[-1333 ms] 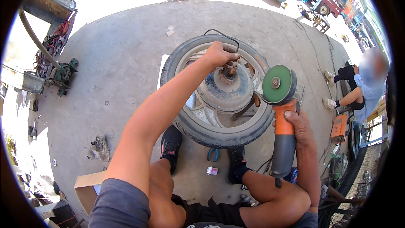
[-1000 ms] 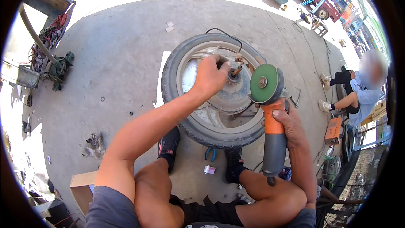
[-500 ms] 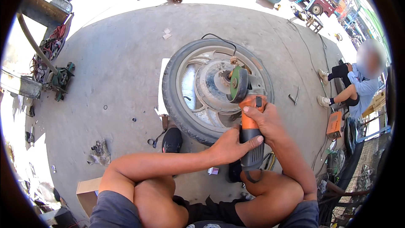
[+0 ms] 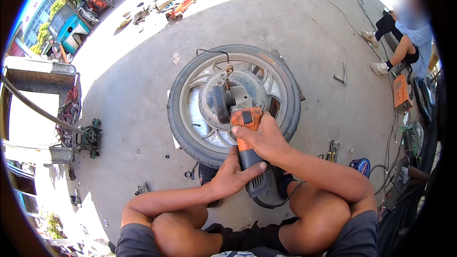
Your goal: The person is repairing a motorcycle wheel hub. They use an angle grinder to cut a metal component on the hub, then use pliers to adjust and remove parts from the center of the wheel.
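Note:
Both my hands grip an orange and grey angle grinder [image 4: 247, 138] over a motor wheel with a black tyre [image 4: 177, 128]. My right hand [image 4: 264, 137] wraps the orange front of its body, thumb beside the black switch. Around the dark grey rear part closes my left hand [image 4: 234, 175], thumb on top. The grinder's disc [image 4: 220, 103] stands edge-on over the wheel's hub [image 4: 252, 83], close to the axle [image 4: 229, 70], from which a black cable loops out. Whether the disc touches the axle I cannot tell. The wheel lies flat on the floor in front of my feet.
Pliers [image 4: 332, 151] and a round blue tin [image 4: 361, 165] lie right of my knee. A T-shaped tool [image 4: 342, 74] is further off. At the right sits a person [image 4: 413, 43] near an orange box [image 4: 402, 93]. A vise [image 4: 90, 138] stands at the left; cables trail along the right.
The view has turned right-to-left, shifting the wheel and grinder left in the picture. The disc has swung from showing its green face to edge-on. Both hands keep their hold.

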A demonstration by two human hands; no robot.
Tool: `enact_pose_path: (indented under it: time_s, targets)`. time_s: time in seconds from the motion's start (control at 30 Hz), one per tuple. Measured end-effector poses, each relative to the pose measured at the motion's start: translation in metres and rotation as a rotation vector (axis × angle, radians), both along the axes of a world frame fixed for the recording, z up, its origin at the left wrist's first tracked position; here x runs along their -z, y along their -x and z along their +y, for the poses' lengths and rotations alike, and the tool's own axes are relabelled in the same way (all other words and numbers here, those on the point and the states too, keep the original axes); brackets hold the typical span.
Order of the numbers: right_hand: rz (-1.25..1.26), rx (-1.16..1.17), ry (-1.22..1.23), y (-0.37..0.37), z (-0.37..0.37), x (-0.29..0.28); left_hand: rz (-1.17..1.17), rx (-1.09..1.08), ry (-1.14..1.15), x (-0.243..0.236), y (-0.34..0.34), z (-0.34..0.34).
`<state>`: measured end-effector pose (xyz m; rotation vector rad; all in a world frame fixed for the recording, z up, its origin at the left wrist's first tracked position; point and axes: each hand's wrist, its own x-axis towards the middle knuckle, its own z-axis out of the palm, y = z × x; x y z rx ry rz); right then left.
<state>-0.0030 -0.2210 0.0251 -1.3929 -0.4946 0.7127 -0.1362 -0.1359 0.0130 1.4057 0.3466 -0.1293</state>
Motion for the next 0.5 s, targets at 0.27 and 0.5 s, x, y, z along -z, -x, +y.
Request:
enact_pose_path:
  time_s: [0.27,0.5]
  targets:
    - [-0.065,0.045,-0.065,-0.01,0.0,0.004,-0.034,-0.043,-0.027,0.005,-0.008,-0.002]
    - [-0.1,0.016,0.021,-0.018,0.0,0.018,0.018,-0.08,0.011,0.0,-0.013,-0.005]
